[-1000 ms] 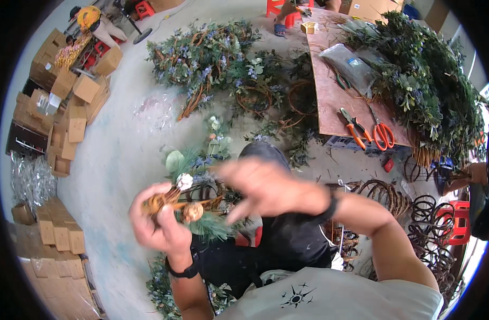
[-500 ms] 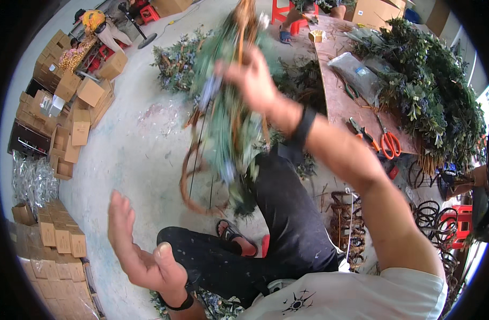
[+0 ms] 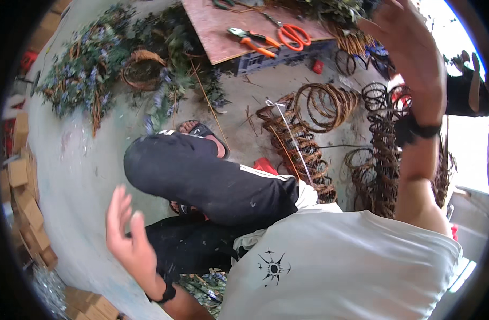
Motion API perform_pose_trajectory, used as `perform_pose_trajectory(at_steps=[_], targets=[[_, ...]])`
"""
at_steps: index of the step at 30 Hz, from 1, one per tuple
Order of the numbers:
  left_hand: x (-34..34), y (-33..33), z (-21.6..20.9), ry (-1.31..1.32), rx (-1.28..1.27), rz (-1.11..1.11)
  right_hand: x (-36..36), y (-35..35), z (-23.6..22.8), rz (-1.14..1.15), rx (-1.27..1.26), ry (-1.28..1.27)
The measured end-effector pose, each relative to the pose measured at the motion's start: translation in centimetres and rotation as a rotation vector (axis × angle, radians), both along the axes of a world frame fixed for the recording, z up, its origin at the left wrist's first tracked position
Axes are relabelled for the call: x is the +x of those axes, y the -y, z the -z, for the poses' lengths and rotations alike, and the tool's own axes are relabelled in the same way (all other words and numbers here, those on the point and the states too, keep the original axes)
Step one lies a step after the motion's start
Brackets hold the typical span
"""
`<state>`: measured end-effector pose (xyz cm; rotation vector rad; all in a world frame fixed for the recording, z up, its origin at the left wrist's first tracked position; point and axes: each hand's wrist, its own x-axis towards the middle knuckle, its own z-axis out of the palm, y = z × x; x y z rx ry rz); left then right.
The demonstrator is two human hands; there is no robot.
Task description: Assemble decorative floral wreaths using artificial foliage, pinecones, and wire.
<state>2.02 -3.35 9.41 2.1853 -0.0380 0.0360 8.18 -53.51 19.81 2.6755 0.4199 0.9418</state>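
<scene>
My left hand (image 3: pixel 128 237) is held out beside my thigh, fingers apart, with nothing in it. At the upper right, my right hand (image 3: pixel 410 56) is raised and slightly blurred; its fingers look stretched out and no object shows in it. It is nearest the stems of a heap of leafy greenery (image 3: pixel 335 10) at the table's end. Beyond my knee, green sprays with small blue-violet flowers (image 3: pixel 92 69) lie on the floor. Among them is a brown twig ring (image 3: pixel 143 69).
Orange-handled pliers (image 3: pixel 255 42) and orange-handled scissors (image 3: pixel 292 36) lie on the worktable (image 3: pixel 212 32). Coiled twig rings (image 3: pixel 327 106) stand in stacks at the right, some around a metal rod. Cardboard boxes (image 3: pixel 28 208) line the left side. More flowered greenery (image 3: pixel 204 290) lies by my hip.
The view has turned to the right. The blurred bundle of greenery and twig ring has left my right hand, which has swung to the right and upward. My left hand stays open.
</scene>
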Motion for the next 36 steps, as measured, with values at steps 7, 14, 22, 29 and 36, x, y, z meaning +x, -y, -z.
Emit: perform_pose_trajectory(at_steps=[7,14,22,29,36], targets=[[6.2,20.8,2.8,-0.101,-0.085,0.673,-10.1,7.5,16.1,0.564,1.454,-0.728],[-0.1,29.9,11.4,-0.225,-0.147,0.853,-12.0,4.7,30.2,0.408,1.857,-0.419],[-3.3,38.0,15.8,-0.349,-0.271,0.716,-10.4,2.2,24.0,0.285,1.72,-0.552],[-0.2,32.3,12.2,-0.264,-0.03,0.41,-7.8,5.4,33.1,0.198,1.363,-0.779],[-1.5,32.0,12.3,-0.136,-0.155,0.338,-7.1,-1.1,29.6,0.062,1.511,-0.558]])
